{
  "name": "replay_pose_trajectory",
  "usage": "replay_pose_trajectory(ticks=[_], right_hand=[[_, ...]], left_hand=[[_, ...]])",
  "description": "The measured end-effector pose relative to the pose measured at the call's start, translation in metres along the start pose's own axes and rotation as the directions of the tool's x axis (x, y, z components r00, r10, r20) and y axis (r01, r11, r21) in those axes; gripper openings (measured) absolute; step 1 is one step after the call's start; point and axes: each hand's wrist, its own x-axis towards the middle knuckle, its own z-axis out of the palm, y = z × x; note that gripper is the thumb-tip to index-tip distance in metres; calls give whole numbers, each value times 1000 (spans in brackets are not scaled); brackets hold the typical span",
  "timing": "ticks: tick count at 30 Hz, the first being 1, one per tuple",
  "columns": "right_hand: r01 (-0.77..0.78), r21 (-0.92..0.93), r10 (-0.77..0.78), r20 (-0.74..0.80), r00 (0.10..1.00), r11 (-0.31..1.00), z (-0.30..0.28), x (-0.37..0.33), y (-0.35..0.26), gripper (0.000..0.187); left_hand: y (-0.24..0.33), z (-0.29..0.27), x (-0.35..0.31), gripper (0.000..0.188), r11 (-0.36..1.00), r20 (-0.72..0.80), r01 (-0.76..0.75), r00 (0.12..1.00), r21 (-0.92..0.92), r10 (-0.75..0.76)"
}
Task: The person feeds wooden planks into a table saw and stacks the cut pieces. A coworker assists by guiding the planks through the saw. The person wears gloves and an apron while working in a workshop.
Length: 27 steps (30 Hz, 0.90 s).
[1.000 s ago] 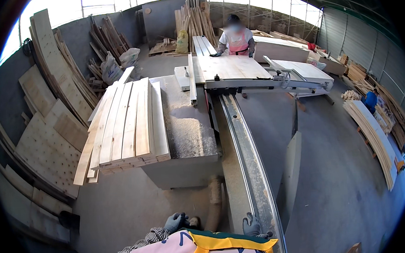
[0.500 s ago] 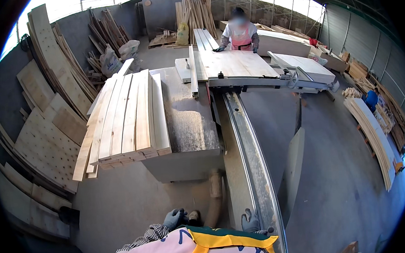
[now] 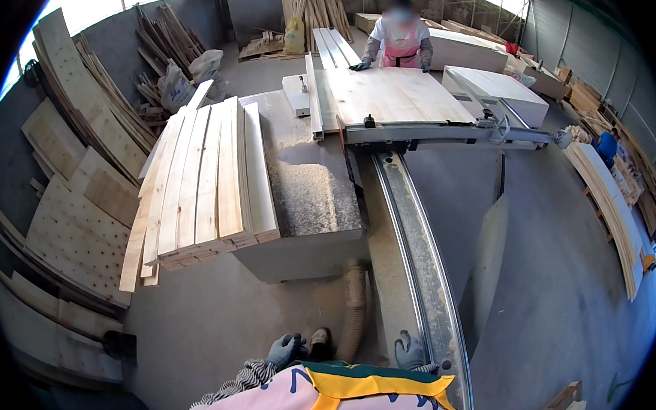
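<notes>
My left hand [image 3: 283, 350], in a grey-blue glove with dark fingertips, hangs low before my body. Its fingers are loosely bent and apart, and nothing shows in them. My right hand [image 3: 410, 352], gloved alike, is beside the long metal rail [image 3: 422, 274] of a sliding table saw; thumb and fingers stand apart, holding nothing. Whether it touches the rail I cannot tell. At the far end, a co-worker [image 3: 400, 39] in a pink apron rests gloved hands on the far edge of a wide pale wood panel [image 3: 400, 95]. The panel lies against the crossbeam [image 3: 444, 132] of the sliding carriage.
Sawdust covers the saw's metal table [image 3: 313, 213], with stacked planks [image 3: 191, 183] along its left. A ribbed hose [image 3: 354, 301] runs down below it. Boards [image 3: 74, 100] lean against the left wall. A board stack [image 3: 606, 203] lies at the right.
The wide panel and the carriage crossbeam have come slightly toward me along the rail. The co-worker has moved along with them. My view has shifted a little; both my hands stay low.
</notes>
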Motion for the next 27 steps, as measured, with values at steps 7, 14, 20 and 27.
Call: replay_pose_trajectory(ticks=[7, 14, 20, 27], right_hand=[[125, -80, -124, 18, 992, 989, 8, 92, -26, 36], [350, -180, -344, 67, 937, 919, 3, 289, -137, 47], [505, -395, -509, 104, 854, 768, 46, 448, -249, 59], [422, -536, -269, 342, 901, 732, 71, 515, -282, 56]], left_hand=[[2, -20, 25, 39, 998, -50, 47, 998, -51, -49], [21, -39, 50, 41, 986, -87, 146, 984, -78, -153], [51, -52, 66, 38, 951, -210, 274, 931, -141, -299], [52, -67, 96, 36, 950, -179, 278, 937, -141, -301]])
